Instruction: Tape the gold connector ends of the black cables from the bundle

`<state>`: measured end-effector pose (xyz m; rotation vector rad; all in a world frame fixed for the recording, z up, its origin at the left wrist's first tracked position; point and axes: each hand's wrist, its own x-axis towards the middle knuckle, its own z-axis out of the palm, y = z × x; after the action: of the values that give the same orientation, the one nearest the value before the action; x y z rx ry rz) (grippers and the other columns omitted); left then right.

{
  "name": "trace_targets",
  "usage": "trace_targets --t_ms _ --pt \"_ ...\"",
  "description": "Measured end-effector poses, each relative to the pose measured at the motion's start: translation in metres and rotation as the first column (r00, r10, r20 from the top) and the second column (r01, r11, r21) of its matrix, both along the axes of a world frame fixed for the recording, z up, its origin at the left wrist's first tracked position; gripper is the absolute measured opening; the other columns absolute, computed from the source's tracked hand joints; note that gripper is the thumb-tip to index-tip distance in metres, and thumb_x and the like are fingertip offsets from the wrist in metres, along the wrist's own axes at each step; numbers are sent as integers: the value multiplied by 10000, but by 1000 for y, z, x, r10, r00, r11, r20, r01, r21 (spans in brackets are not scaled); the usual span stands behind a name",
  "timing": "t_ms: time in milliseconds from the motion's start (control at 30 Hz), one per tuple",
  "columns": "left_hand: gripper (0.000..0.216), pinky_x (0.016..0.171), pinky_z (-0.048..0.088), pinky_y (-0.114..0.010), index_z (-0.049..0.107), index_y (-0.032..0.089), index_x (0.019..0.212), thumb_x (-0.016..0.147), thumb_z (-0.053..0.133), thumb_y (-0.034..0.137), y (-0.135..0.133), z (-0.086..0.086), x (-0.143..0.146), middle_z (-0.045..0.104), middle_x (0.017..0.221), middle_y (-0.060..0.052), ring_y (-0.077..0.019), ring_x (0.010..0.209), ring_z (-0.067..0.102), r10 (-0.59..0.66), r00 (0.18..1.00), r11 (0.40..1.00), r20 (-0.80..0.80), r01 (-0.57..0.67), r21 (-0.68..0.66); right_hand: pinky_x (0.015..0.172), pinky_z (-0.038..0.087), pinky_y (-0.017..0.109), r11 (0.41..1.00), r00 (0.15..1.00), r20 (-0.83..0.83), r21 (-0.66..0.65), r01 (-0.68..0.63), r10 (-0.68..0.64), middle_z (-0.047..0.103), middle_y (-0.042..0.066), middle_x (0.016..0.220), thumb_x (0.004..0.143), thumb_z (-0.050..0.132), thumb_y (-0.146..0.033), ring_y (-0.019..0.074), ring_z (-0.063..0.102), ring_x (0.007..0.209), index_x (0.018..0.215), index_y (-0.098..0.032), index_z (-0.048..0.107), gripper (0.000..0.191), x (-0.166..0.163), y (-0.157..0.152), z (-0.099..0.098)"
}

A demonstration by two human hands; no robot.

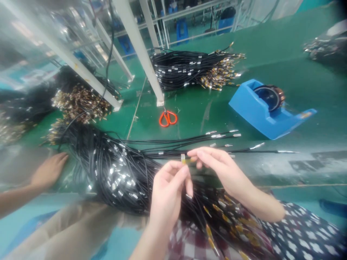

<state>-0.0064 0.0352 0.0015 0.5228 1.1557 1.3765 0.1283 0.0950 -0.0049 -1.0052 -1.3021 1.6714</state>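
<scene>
Where both hands meet, left grip [173,177] and right grip [214,162] pinched on small connector [183,159], blurred, cable bundle [121,173] beneath.

Green bench [284,54] w/ black cable bundles [119,173], orange scissors [168,118], blue tape dispenser [267,108].

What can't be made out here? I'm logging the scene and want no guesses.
Head view only:
- Small connector pinched between left hand and right hand: too small, fingertips cover it.
- Cable bundle: near end runs under the hands.
- Co-worker's hand: arm cut off by left edge.
</scene>
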Motion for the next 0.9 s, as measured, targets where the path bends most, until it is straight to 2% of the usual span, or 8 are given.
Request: trace_targets --t_ms 200,300,400,567,633,767,900 --pt "219 404 362 -172 593 138 732 738 785 245 1 -2 0 598 571 34 -62 369 511 4 1000 1000 8 -4 8 745 480 316 995 989 148 91 -31 17 717 41 850 808 664 -388 185 628 783 871 -185 701 215 -4 -3 6" --pt "221 396 361 -169 591 140 736 728 792 231 1 -2 -1 601 568 36 -65 365 517 3 1000 1000 20 -3 9 726 473 320 996 986 165 88 -30 15 707 36 771 800 671 -339 183 618 743 783 -179 686 162 -7 -4 8" --pt "217 412 381 -171 590 139 732 731 790 223 1 -1 -1 615 581 29 -68 377 529 5 1000 1000 27 -5 13 703 470 311 997 992 129 77 -22 12 693 30 715 802 673 -318 170 602 703 692 -172 677 183 -8 -4 8" --pt "168 475 444 -200 622 124 731 798 729 235 -1 -1 -1 631 592 4 -87 425 556 -26 999 999 21 25 38 744 497 321 997 997 -40 -25 -72 71 692 27 719 793 704 -303 158 618 692 710 -163 694 163 -7 -2 10" --pt "165 488 454 -210 631 122 735 836 687 240 -2 -1 -1 631 584 -2 -94 428 562 -66 998 997 19 64 50 764 499 319 994 993 -58 -42 -101 99 690 23 730 785 713 -292 157 624 709 707 -163 693 152 -6 1 9" --pt "194 462 433 -212 616 130 735 880 630 257 -2 -1 -1 611 546 4 -93 393 532 -128 992 991 8 128 49 737 481 305 990 991 -22 37 -133 134 649 10 718 790 693 -277 145 591 695 709 -165 655 143 -7 4 5" --pt "139 478 432 -203 610 146 780 854 678 243 -3 2 0 600 565 28 -89 433 537 -83 992 994 -93 88 57 697 459 289 981 996 48 175 -85 78 607 7 725 831 628 -247 140 563 692 712 -171 603 144 -9 -1 8"
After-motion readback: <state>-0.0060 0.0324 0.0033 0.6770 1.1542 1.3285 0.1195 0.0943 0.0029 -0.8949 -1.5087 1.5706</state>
